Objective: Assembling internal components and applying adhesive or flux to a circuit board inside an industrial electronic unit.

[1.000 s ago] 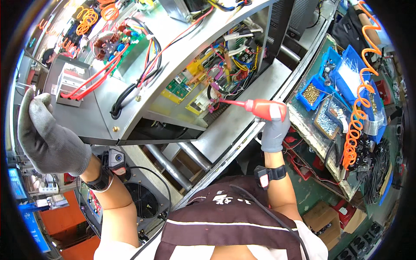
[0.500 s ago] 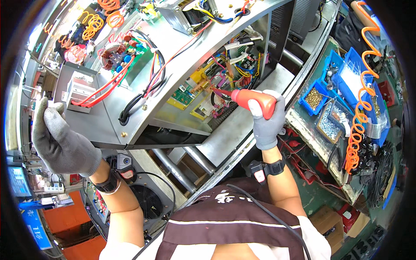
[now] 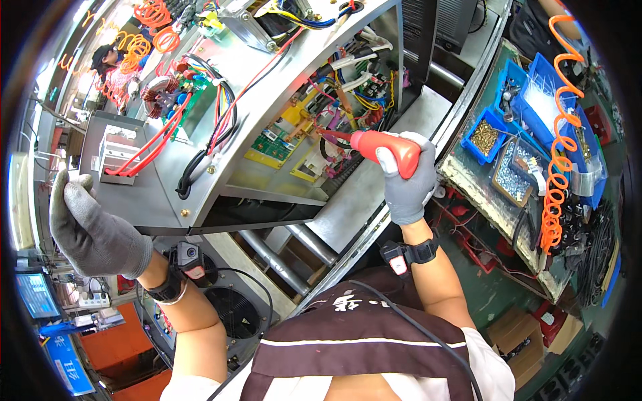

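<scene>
My right hand, in a grey glove, is closed around a red squeeze bottle. Its thin red nozzle points left into the open side of a metal cabinet, close to yellow-edged parts and a green circuit board. Whether the tip touches anything is too small to tell. At the cabinet's left end, my gloved left hand is raised with its fingers partly bent and apart; I see nothing in it. On the cabinet's grey metal top sit a copper coil, red wires and a black cable bundle.
Metal rollers run below the cabinet. On the right-hand bench, blue bins hold brass-coloured and silver hardware, with an orange coiled hose hanging in front. A fan unit lies below my left forearm. Another person appears far left.
The view has shifted a little, so the cabinet appears slightly further left. My right hand still holds the bottle, its nozzle inside the cabinet. My left hand keeps nearly the same pose.
</scene>
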A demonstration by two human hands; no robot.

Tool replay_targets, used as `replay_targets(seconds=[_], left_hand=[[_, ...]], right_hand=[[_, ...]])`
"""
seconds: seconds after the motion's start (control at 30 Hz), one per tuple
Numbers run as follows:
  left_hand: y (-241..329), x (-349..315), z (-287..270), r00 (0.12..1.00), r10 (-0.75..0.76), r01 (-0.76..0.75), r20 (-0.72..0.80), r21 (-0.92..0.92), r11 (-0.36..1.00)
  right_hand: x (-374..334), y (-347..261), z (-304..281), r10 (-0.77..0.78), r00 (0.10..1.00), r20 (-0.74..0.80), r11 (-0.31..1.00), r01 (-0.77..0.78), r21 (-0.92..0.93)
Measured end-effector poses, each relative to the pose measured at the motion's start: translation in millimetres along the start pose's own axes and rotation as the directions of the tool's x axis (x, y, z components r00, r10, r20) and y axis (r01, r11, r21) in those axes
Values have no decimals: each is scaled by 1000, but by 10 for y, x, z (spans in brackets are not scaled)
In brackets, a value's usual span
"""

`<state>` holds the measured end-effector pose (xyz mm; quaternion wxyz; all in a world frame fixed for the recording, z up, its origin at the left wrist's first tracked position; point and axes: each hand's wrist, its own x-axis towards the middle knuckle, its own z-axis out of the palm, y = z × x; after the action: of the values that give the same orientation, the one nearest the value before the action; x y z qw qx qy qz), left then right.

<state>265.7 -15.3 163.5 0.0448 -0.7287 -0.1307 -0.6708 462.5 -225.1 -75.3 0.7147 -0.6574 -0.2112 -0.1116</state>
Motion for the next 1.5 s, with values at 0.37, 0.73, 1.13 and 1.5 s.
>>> replay_targets(seconds=[0.37,0.73,1.13,1.5], left_hand=[[1,-5,16,999,10,-10,-35,-2,1000],[-17,-4,12,998,-12,9,-54,-54,999],[48,-1,44,996,-23,23,-80,-1,1000],[21,15,65,996,-12,9,-83,-31,999]], right_hand=[[-37,188,-147,314,946,-81,910,-276,309],[-26,178,-168,563,804,192,459,-497,736],[100,-210,-95,378,926,-6,756,-304,580],[33,-138,-129,415,909,35,724,-353,593]])
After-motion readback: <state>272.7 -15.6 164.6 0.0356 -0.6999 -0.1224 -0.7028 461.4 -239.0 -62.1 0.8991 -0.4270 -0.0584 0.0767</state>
